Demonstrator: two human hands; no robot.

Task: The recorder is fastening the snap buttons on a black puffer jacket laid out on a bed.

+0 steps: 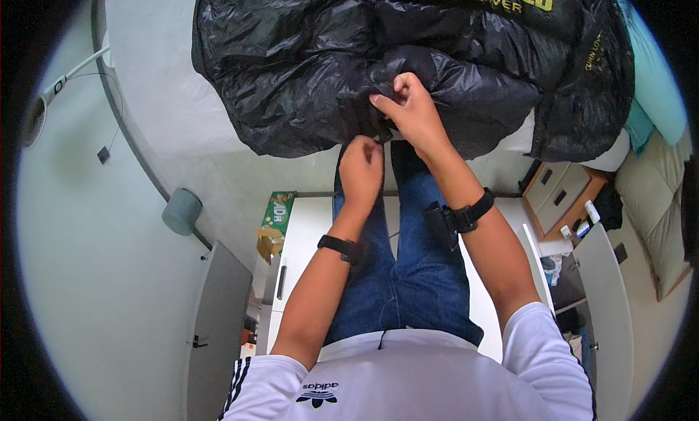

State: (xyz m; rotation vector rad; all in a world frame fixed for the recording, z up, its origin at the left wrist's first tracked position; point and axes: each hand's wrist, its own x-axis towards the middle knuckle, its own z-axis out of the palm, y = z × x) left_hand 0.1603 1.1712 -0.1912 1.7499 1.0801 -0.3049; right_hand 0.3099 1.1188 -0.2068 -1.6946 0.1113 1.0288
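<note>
A black, shiny puffer jacket (pixel 306 79) with yellow lettering lies spread out ahead of me. At the middle of its near hem, my left hand (pixel 362 170) is closed, its fingertips pinching the edge where the two front halves meet. Just above and to the right, my right hand (pixel 416 119) hovers over or touches the quilted front. Its thumb points left and stands apart from the curled fingers, with nothing visible between them. The zipper cannot be made out. Dark bands with small devices circle both my forearms.
The jacket lies on a pale bed-like surface (pixel 156 93). Light blue bedding (pixel 659 79) is at the far right, near a wooden drawer unit (pixel 557 191). To the left are a grey bin (pixel 182 211), a green box (pixel 279 208) and a grey door (pixel 218 312).
</note>
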